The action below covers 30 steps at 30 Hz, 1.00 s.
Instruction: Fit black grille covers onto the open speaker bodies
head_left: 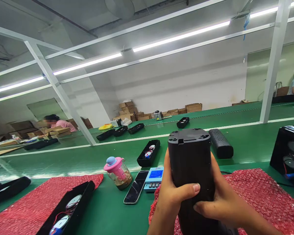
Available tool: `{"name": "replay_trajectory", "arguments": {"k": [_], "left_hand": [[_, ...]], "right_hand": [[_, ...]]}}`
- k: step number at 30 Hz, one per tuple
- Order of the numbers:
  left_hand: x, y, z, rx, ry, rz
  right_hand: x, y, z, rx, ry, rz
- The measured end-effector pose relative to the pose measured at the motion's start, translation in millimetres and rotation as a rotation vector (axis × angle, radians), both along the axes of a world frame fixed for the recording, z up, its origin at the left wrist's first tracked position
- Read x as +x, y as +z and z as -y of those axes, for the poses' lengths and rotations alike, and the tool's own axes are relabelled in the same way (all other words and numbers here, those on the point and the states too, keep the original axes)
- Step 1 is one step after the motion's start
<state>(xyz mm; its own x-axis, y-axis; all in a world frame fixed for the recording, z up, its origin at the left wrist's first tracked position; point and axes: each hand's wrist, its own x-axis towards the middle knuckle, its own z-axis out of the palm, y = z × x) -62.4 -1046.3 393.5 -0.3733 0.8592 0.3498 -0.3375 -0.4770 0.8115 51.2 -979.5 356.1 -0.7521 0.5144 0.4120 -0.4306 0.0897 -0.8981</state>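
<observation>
A black speaker housing (189,160) stands tilted upright before me, its end face with screw holes turned up. Around its left side my left hand (172,192) is closed, the thumb lying across the front. My right hand (218,195) grips the opposite side, with its thumb pressed lower on the front. Beneath lies red bubble wrap (257,189). Left of my hands are a small blue-and-white meter (155,176) with a lit screen and a smartphone (136,187). An open black housing (68,209) with round speaker drivers and red wires rests at the lower left.
A pink-lidded drink bottle (119,171) stands behind the phone. On the green conveyor are an open housing (149,153) and a closed black speaker (220,143). More drivers (291,156) sit at the right edge. White posts (274,65) rise beyond; a person (61,122) works far left.
</observation>
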Motion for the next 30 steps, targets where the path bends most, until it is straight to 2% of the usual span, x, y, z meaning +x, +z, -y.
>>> {"name": "replay_trajectory", "arguments": {"k": [12,20,30], "left_hand": [[-0.6,-1.9,-0.6,-0.022,0.013,0.008],[-1.5,0.6,1.5,-0.030,-0.032,-0.013],[0.3,-0.6,0.2,-0.006,-0.006,0.000]], "right_hand": [[1.5,-0.7,1.5,-0.029,0.004,0.016],[1.5,1.3,1.8,-0.026,-0.008,0.011],[3.8,4.5,4.1,-0.038,-0.028,0.033]]}}
